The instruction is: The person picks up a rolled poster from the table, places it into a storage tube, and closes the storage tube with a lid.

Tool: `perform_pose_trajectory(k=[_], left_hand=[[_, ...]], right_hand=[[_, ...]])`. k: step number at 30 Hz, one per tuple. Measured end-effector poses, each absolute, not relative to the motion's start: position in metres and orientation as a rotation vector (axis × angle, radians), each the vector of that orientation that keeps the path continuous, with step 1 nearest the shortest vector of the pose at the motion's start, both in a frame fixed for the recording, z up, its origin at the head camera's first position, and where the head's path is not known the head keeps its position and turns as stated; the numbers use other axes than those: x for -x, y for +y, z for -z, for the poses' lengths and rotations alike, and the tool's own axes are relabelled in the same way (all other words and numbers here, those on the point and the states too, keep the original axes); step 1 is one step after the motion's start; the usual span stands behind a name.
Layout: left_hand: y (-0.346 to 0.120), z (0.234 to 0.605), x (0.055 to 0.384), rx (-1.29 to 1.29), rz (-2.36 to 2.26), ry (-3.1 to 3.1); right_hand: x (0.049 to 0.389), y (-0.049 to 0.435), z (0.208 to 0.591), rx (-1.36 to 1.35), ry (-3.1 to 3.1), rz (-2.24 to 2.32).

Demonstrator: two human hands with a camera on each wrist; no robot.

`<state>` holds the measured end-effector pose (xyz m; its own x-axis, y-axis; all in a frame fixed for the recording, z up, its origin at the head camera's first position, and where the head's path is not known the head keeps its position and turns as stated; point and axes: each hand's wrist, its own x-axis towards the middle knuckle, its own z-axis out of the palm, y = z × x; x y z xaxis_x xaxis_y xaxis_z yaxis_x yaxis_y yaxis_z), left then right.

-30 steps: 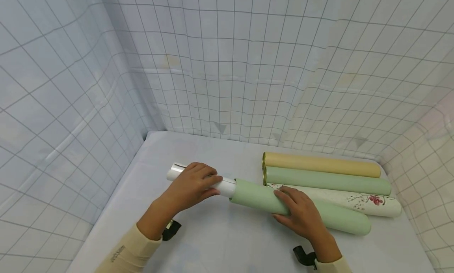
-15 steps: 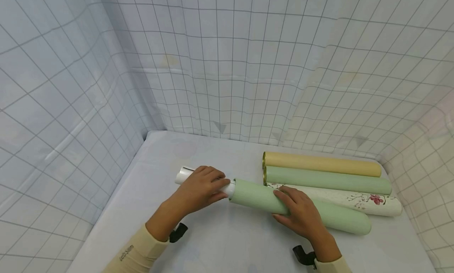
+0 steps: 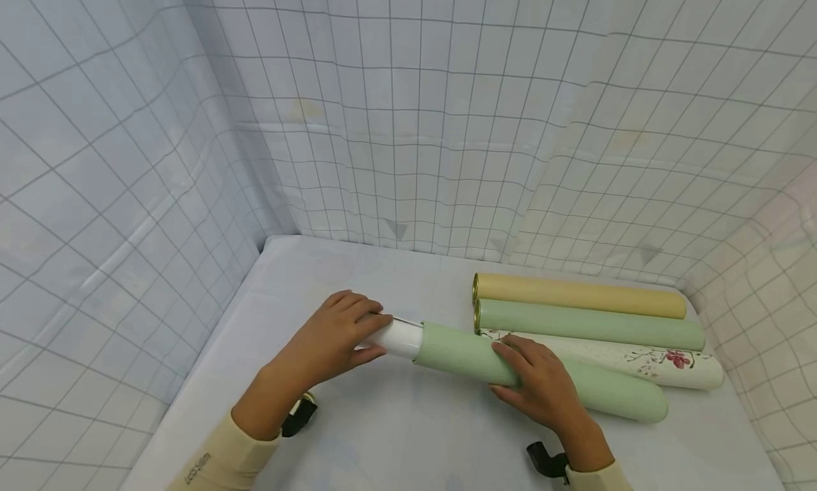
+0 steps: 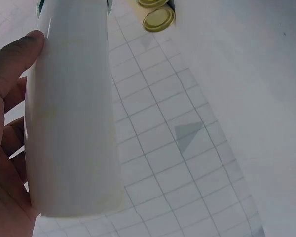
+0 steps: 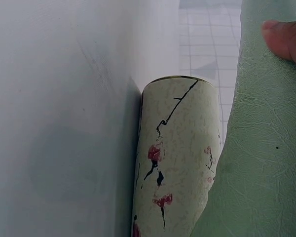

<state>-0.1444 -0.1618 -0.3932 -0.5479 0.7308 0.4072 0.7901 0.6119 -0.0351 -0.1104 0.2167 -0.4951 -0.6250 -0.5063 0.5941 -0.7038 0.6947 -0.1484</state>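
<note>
A white rolled sheet point(image 3: 402, 338) runs into the open left end of a light green textured tube point(image 3: 459, 352). My left hand point(image 3: 335, 335) grips the roll near its outer end, which the hand covers in the head view. In the left wrist view, the thumb and fingers of that hand curl round the side of the white roll point(image 4: 74, 113). My right hand point(image 3: 536, 381) holds the green tube about its middle, thumb below and fingers over the top. The right wrist view shows a fingertip point(image 5: 281, 39) on the green surface point(image 5: 266, 128).
Behind the green tube lie a white tube with pink blossoms point(image 3: 676, 360), a second green tube point(image 3: 593, 324) and a yellow tube point(image 3: 581, 294). A gold-rimmed lid point(image 3: 303, 400) shows beside my left wrist. Grid-patterned cloth walls point(image 3: 408, 122) surround the white table point(image 3: 408, 434).
The white roll has slid right, deeper into the green tube. My left hand first moved right with it, then back left along the roll. My right hand has stayed in place.
</note>
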Motion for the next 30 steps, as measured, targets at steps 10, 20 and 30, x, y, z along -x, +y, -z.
perform_pose_trajectory(k=[10, 20, 30], left_hand=[[-0.205, 0.382, 0.144, 1.085, 0.324, -2.519], [-0.213, 0.382, 0.142, 1.112, 0.401, -2.458], [-0.199, 0.388, 0.142, 1.146, 0.427, -2.434]], right_hand=[[0.109, 0.216, 0.493, -0.916, -2.409, -0.498], [0.109, 0.217, 0.494, -0.911, -2.398, -0.504], [0.108, 0.216, 0.492, -0.907, -2.411, -0.522]])
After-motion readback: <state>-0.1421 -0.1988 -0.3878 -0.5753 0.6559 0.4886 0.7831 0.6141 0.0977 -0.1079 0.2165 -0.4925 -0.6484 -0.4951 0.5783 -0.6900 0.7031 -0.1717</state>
